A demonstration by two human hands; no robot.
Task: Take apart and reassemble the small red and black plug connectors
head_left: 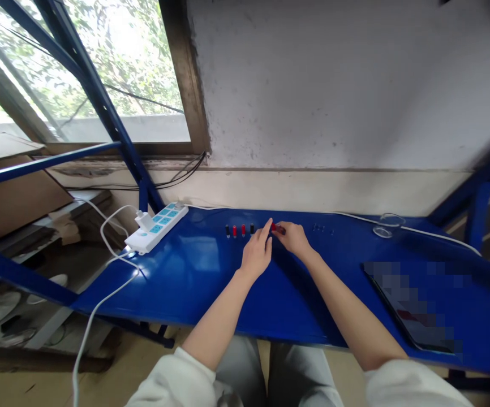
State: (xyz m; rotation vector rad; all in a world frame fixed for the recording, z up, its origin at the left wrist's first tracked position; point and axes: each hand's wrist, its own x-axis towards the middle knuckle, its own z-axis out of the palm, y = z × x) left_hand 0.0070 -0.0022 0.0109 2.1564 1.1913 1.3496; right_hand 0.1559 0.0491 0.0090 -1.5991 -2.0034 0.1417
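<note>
My right hand [295,239] has thumb and fingers pinched on a small red piece [274,227] above the blue table. My left hand [257,252] is beside it on the left, fingers stretched out and close to that piece; whether they touch it I cannot tell. Left of my hands small cylinders stand upright in a row: a black cylinder [227,230], a red cylinder [235,231], a second red cylinder [243,230] and another black cylinder [252,228]. Several tiny clear or metallic bits [322,229] lie to the right of my right hand.
On the blue table [177,299], a white power strip [157,227] with a plug and cable stands at the left. A clear round object [382,232] lies at the back right by a white cable [440,238]. A dark flat tablet-like device [410,311] rests at the right.
</note>
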